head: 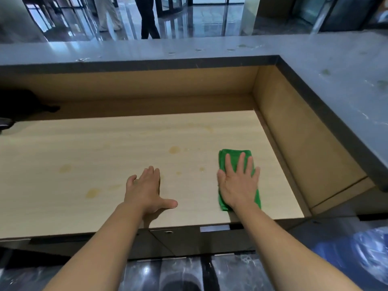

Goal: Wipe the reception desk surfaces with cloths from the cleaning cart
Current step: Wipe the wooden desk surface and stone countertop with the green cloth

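One green cloth (233,157), right hand (238,185) pressing it flat-fingered, left hand (147,190) spread empty over desk (94,156)

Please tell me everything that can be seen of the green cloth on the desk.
The green cloth is bright green, soft-looking like microfibre, folded into a long rectangle. It lies flat on the light wooden desk surface, near its right end, running front to back. The right hand presses on it with straight, spread fingers, covering its middle; both ends show.
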`<state>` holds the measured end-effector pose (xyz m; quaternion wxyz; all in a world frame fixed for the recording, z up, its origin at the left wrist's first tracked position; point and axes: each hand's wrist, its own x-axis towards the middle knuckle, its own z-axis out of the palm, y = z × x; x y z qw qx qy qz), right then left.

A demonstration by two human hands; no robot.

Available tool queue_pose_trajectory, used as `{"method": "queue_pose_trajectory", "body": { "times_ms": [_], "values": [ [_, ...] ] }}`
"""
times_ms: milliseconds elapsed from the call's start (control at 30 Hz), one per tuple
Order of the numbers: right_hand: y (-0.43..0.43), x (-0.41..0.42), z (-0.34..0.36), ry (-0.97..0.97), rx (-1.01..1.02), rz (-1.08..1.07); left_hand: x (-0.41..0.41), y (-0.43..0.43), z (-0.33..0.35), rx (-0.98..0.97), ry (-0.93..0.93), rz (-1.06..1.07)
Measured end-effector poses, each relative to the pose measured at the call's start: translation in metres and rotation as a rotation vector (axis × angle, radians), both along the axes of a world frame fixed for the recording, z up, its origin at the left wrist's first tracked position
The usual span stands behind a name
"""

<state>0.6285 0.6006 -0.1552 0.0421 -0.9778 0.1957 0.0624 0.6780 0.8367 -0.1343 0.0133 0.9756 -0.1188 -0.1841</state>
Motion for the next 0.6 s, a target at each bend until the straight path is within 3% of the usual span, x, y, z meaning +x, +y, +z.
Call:
{"method": "queue_pose_trajectory", "body": {
  "times_ms": [167, 300, 500, 600],
  "values": [
    [0.083, 0.019, -0.001, -0.006, 0.042, 0.322, 0.006, -0.009, 0.006, 0.103, 0.014, -0.013],
    [0.06, 0.019, 0.001, 0.023, -0.005, 0.495, 0.007, -0.015, 0.014, 0.183, 0.042, -0.019],
    [-0.074, -0.004, 0.002, 0.008, -0.08, 0.067, 0.009, -0.019, 0.02, 0.179, 0.047, -0.005],
    [-0.077, -0.007, 0.0, -0.009, -0.079, -0.094, 0.008, -0.017, 0.018, 0.159, 0.035, -0.015]
  ]
}}
